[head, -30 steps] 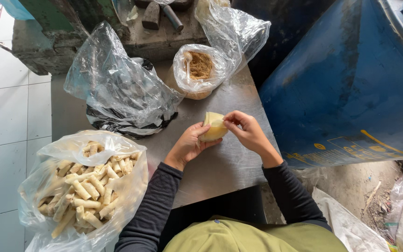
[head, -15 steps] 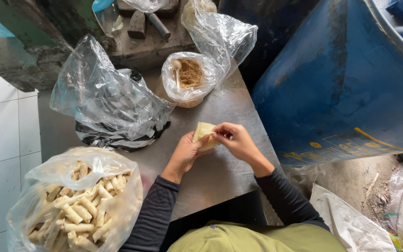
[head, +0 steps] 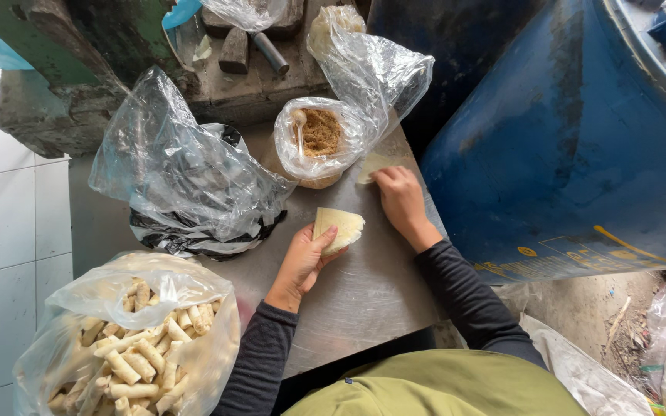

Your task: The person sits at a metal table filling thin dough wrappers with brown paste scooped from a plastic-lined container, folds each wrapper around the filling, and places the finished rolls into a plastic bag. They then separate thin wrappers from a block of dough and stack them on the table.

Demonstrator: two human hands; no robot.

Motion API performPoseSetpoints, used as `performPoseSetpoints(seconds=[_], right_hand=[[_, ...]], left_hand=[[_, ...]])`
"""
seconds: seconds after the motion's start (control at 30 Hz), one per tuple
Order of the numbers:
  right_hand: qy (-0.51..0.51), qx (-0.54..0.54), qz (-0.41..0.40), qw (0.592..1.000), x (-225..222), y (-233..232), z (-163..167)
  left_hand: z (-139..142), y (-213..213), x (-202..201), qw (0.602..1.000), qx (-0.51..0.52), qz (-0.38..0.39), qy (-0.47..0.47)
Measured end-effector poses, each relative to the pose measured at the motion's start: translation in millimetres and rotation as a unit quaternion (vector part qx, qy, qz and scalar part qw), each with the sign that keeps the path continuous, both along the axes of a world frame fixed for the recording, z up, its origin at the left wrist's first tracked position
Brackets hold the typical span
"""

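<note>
Steel-topped table [head: 364, 300], worn and dull grey. White tiled floor [head: 9, 223] to its left. Large blue barrel [head: 572, 146] at right. Rough concrete ledge [head: 48, 115] with green-painted surface behind. Bare dirt ground [head: 595, 316] lower right. Daylight, diffuse.

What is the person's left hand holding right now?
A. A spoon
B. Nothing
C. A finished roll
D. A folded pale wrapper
D: the left hand grips a folded pale wrapper above the metal table, while the right hand rests on another flat wrapper.
</note>
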State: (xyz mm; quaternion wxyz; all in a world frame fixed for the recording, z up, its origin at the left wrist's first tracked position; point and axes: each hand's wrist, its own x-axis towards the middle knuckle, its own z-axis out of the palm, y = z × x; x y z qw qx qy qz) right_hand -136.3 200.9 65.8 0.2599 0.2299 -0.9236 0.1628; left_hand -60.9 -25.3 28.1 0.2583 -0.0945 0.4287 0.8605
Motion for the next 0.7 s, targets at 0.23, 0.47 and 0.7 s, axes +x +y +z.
performPoseSetpoints(seconds=[0.23,0.47,0.7], right_hand=[[-0.030,-0.003,0.009,1.000,-6.8,4.9,-15.9],[-0.044,-0.005,0.022,0.999,-1.8,11.0,-13.4],[-0.086,-0.015,0.034,0.996,13.1,-2.9,21.8]], left_hand=[[-2.8,6.0,-11.0,1.000,-0.009,-0.005,-0.005],[-3.2,9.5,-10.2,1.000,-0.007,-0.001,0.001],[-0.7,5.4,-5.2,0.999,0.031,0.003,-0.025]])
